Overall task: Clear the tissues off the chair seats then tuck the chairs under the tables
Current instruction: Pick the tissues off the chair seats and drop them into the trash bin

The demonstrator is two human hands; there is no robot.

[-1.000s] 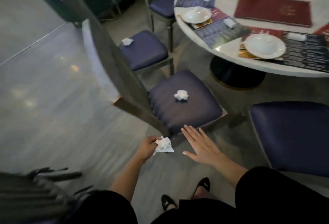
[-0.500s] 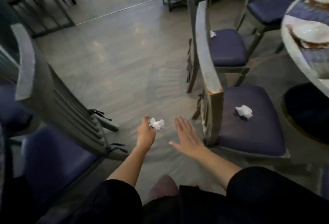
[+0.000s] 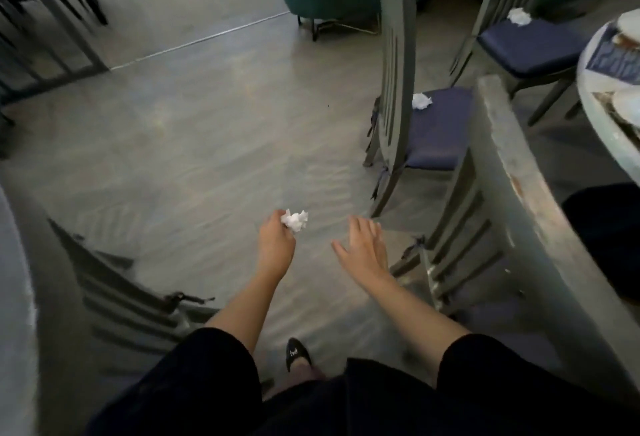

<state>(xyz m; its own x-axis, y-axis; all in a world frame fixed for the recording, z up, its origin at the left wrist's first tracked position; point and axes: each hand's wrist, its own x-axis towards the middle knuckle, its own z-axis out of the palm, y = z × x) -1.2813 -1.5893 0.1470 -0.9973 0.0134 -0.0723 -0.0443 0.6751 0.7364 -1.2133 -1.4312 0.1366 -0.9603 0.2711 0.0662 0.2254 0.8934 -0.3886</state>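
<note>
Swung closer since a moment ago, the nearest chair back (image 3: 512,193) now stands just right of the right hand (image 3: 362,250) — open, fingers spread. Beside it, the left hand (image 3: 277,248) pinches a crumpled tissue (image 3: 295,221); another tissue (image 3: 421,101) lies on a seat (image 3: 436,131) beyond the right hand — well apart.

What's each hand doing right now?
Left hand: holding a crumpled tissue.
Right hand: open, fingers straight, holding nothing.

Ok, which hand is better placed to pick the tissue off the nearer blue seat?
Probably right. The right hand is open, empty and nearer that chair; the left hand grips a crumpled tissue. The seat tissue lies ahead to the right.
</note>
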